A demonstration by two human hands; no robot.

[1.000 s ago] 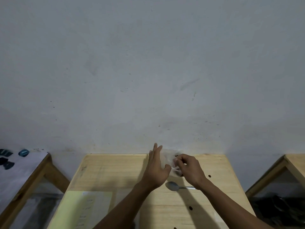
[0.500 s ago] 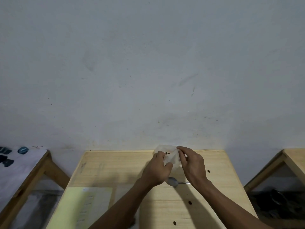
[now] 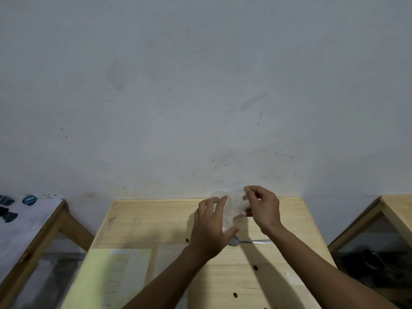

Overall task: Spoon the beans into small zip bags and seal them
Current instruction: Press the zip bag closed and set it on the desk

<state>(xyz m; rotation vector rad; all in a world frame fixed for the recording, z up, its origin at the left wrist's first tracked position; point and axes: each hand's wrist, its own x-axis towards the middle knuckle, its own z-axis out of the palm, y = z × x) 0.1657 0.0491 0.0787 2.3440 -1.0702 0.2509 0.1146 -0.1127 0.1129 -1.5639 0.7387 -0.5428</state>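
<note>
Small clear plastic zip bag [image 3: 233, 205] held above the far edge of the pale wooden tabletop [image 3: 156, 221]. Left hand [image 3: 210, 228] pinches its left side; right hand [image 3: 263, 207] pinches its top right. Metal spoon [image 3: 252, 241] lies beneath, bowl partly hidden. Yellow paper sheet [image 3: 109, 277] near left; dark beans [image 3: 255, 268] scattered.

A bare, plain workroom rather than a home kitchen: a scuffed, unpainted-looking grey wall [image 3: 200, 85] fills most of the view, with a simple light wooden table [image 3: 156, 219] pushed against it. Matching wooden tables stand at the left [image 3: 33, 237] and right [image 3: 396, 208] (like rows of workstations), and a printed yellow sheet [image 3: 107, 277] lies on the middle one.
</note>
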